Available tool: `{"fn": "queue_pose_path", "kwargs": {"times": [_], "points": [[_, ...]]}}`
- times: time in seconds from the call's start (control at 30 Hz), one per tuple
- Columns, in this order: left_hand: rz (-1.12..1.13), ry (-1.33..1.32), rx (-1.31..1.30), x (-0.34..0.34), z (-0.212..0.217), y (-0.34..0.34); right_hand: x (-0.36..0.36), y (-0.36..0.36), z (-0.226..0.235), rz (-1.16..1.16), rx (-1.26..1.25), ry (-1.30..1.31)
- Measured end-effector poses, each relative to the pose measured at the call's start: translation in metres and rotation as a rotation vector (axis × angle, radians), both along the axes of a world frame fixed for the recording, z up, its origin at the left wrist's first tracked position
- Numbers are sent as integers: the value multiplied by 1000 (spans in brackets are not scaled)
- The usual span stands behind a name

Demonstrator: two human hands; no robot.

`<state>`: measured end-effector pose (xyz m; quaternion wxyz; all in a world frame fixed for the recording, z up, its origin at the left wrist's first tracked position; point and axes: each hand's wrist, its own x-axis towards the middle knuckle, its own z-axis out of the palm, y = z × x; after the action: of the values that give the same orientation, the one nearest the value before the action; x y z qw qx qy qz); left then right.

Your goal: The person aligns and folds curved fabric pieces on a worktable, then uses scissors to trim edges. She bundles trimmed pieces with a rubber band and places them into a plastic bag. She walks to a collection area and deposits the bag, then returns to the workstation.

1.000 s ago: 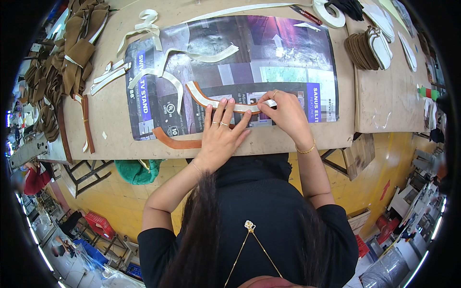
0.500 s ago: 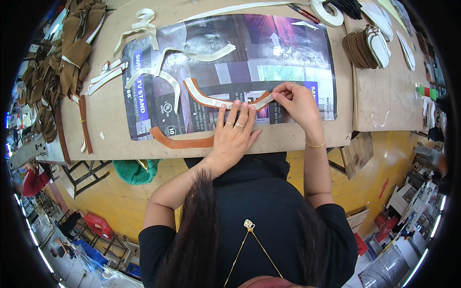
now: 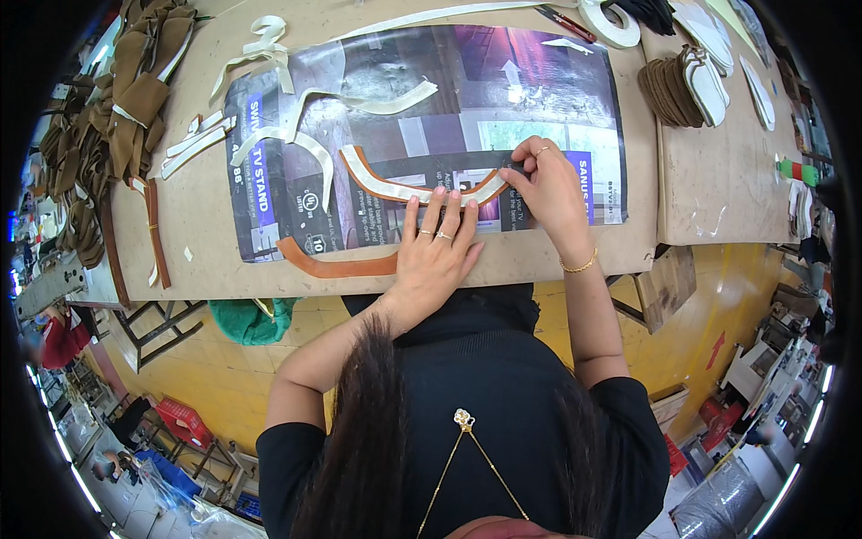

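Note:
A curved brown leather strip (image 3: 363,176) with a white band along its face lies on the printed sheet (image 3: 422,54). My left hand (image 3: 440,247) rests flat with fingers spread, the fingertips pressing on the strip's middle. At the strip's right end is my right hand (image 3: 546,184). Its thumb tip touches or nearly touches that end, while the forefinger is bent and a small dark gap shows between them. A second curved brown strip (image 3: 332,267) lies at the table's front edge, its right end hidden by my left hand.
Loose white tape strips (image 3: 310,148) lie on the sheet's left part. Brown pieces are heaped at the left (image 3: 135,99). At the back stand a white tape roll (image 3: 611,22) and a red-and-black cutter (image 3: 567,25). Stacked brown-and-white pieces (image 3: 682,87) sit at the right.
My right thumb and forefinger have parted slightly at the strip's right end, showing more of that end. My left hand stays on the strip. The whole view has shifted slightly.

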<state>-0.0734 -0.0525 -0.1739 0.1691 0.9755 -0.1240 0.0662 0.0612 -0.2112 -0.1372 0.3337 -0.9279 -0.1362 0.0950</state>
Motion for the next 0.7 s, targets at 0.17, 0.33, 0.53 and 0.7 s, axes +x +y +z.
{"fn": "queue_pose_path", "kwargs": {"times": [0.17, 0.33, 0.53, 0.7], "points": [[-32, 33, -36, -5, 3, 6, -21, 8, -11, 37, -78, -193], [32, 109, -31, -11, 18, 37, -24, 11, -14, 54, -147, -179], [147, 26, 101, -11, 16, 57, -41, 23, -6, 275, -80, -189], [115, 23, 174, -13, 13, 67, -72, 33, -25, 624, -151, -312]]}}
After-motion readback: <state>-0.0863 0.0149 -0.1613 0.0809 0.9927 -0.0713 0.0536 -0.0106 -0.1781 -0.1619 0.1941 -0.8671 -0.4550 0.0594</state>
